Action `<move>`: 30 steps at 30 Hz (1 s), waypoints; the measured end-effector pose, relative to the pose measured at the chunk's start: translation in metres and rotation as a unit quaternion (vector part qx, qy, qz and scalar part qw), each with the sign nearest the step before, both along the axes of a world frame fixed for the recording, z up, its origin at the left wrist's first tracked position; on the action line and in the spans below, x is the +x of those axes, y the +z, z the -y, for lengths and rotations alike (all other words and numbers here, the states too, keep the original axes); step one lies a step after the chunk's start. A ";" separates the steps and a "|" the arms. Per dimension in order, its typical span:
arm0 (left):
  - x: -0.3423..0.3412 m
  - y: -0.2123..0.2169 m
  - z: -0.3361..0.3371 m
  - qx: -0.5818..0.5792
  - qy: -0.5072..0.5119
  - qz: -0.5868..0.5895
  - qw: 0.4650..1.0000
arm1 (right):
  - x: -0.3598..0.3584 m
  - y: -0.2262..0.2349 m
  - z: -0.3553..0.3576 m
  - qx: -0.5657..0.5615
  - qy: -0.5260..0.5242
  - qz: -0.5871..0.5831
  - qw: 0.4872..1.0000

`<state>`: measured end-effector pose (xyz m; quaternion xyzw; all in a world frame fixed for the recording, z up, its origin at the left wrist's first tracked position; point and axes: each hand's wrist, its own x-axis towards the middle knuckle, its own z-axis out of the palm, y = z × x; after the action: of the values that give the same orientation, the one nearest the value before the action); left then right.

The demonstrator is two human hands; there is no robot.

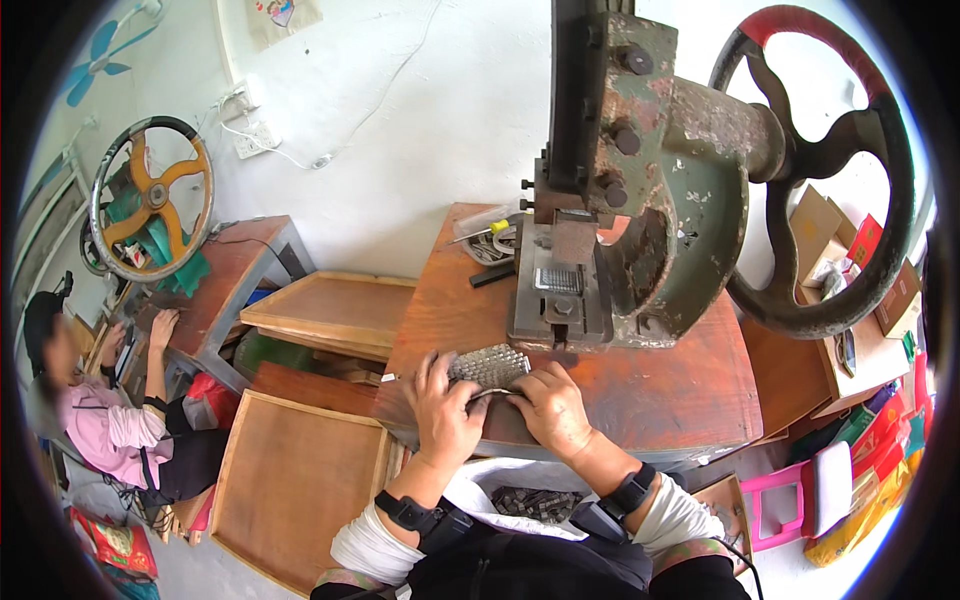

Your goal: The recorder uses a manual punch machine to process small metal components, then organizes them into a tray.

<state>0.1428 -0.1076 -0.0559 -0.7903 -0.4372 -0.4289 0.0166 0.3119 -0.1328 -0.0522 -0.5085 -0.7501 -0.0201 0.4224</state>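
Near the front edge of the wooden bench [650,390], a grey metal plate with rows of small bumps [490,366] is held between my two hands. My left hand [440,408] grips its left side, fingers over the top. The thumb and fingers of my right hand [553,408] close on its right end. Just beyond stands a worn green hand press [690,240] with a large wheel [885,150]. A small shiny ridged metal piece [558,279] lies in the press's die bed [530,318], below the ram. Neither hand touches the press.
An open white bag [465,488] of small dark metal pieces [535,503] sits below the bench edge. Wooden trays [300,480] stand at left. A yellow-handled screwdriver [490,229] lies behind the die. A co-worker [115,420] sits far left; a pink stool [780,505] stands right.
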 end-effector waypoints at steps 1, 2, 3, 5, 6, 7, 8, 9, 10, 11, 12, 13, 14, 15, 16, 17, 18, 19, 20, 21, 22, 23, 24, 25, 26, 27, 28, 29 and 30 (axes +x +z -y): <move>-0.003 -0.004 -0.008 -0.025 -0.001 0.000 1.000 | -0.002 -0.001 -0.004 0.002 0.004 0.001 1.000; -0.005 -0.007 -0.014 -0.050 -0.003 0.000 0.999 | -0.003 -0.005 -0.008 0.012 -0.007 0.029 0.999; -0.006 -0.012 -0.019 -0.050 0.001 0.001 0.999 | -0.005 -0.006 -0.012 0.022 -0.017 0.057 0.998; -0.008 -0.019 -0.025 -0.109 0.054 -0.049 0.991 | -0.008 -0.004 -0.014 0.034 -0.011 0.069 0.997; -0.007 -0.015 -0.027 -0.109 0.053 -0.048 0.991 | -0.007 -0.002 -0.015 0.046 -0.010 0.082 0.995; -0.006 -0.008 -0.029 -0.143 -0.007 -0.024 0.989 | -0.007 -0.004 -0.016 0.045 -0.010 0.084 0.995; -0.005 -0.003 -0.031 -0.176 -0.067 -0.001 0.982 | -0.006 -0.008 -0.016 0.024 -0.017 0.075 0.997; -0.005 -0.002 -0.032 -0.176 -0.068 0.001 0.982 | -0.006 -0.009 -0.017 0.003 -0.023 0.067 0.998; -0.004 -0.001 -0.033 -0.192 -0.099 0.041 0.976 | -0.005 -0.008 -0.019 0.003 -0.023 0.068 0.997; -0.004 0.000 -0.034 -0.207 -0.130 0.082 0.966 | -0.004 -0.006 -0.020 -0.035 -0.008 0.045 0.998; -0.004 0.000 -0.035 -0.208 -0.131 0.083 0.966 | -0.004 -0.004 -0.021 -0.074 0.005 0.022 0.997; -0.005 0.001 -0.036 -0.221 -0.166 0.092 0.957 | -0.002 -0.001 -0.022 -0.075 0.004 0.023 0.997; -0.007 0.002 -0.037 -0.233 -0.201 0.101 0.946 | -0.001 0.002 -0.023 -0.083 0.016 0.043 0.995; -0.009 0.003 -0.037 -0.233 -0.200 0.101 0.946 | -0.001 0.005 -0.024 -0.092 0.028 0.062 0.993; -0.011 0.003 -0.038 -0.220 -0.212 0.090 0.948 | 0.000 0.007 -0.024 -0.090 0.029 0.062 0.994; -0.013 0.004 -0.038 -0.207 -0.224 0.078 0.949 | 0.001 0.010 -0.023 -0.080 0.039 0.079 0.993; -0.014 0.004 -0.037 -0.209 -0.224 0.077 0.949 | 0.003 0.009 -0.025 -0.073 0.048 0.096 0.992; -0.015 0.005 -0.033 -0.247 -0.222 0.089 0.939 | 0.004 0.008 -0.023 -0.074 0.048 0.095 0.992; -0.016 0.004 -0.031 -0.286 -0.219 0.101 0.927 | 0.004 0.009 -0.018 -0.104 0.071 0.080 0.989; -0.018 0.002 -0.027 -0.285 -0.219 0.100 0.928 | 0.001 0.012 -0.010 -0.132 0.094 0.067 0.985; -0.021 -0.001 -0.023 -0.286 -0.228 0.121 0.923 | 0.000 0.016 -0.005 -0.117 0.111 0.047 0.986; -0.022 -0.003 -0.020 -0.288 -0.237 0.141 0.917 | 0.001 0.014 -0.004 -0.117 0.111 0.046 0.986; -0.020 0.004 -0.019 -0.259 -0.225 0.111 0.933 | 0.006 0.011 -0.002 -0.107 0.094 0.024 0.990; -0.019 0.002 -0.019 -0.260 -0.224 0.111 0.933 | 0.010 0.009 -0.001 -0.098 0.076 0.002 0.992; -0.018 0.000 -0.019 -0.239 -0.228 0.089 0.940 | 0.012 0.007 0.001 -0.094 0.058 0.003 0.994; -0.016 -0.001 -0.020 -0.217 -0.235 0.066 0.945 | 0.012 0.006 0.001 -0.095 0.056 0.003 0.994; -0.015 -0.002 -0.021 -0.218 -0.237 0.066 0.945 | 0.012 0.005 0.000 -0.116 0.061 -0.027 0.991; -0.014 -0.002 -0.021 -0.209 -0.235 0.059 0.947 | 0.011 0.004 -0.001 -0.137 0.066 -0.057 0.987; -0.013 -0.002 -0.021 -0.199 -0.233 0.052 0.950 | 0.010 0.003 -0.003 -0.136 0.064 -0.056 0.987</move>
<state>0.1293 -0.0864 -0.0581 -0.8341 -0.3173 -0.3657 -0.2643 0.3222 -0.1297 -0.0492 -0.5121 -0.7521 0.1381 0.3912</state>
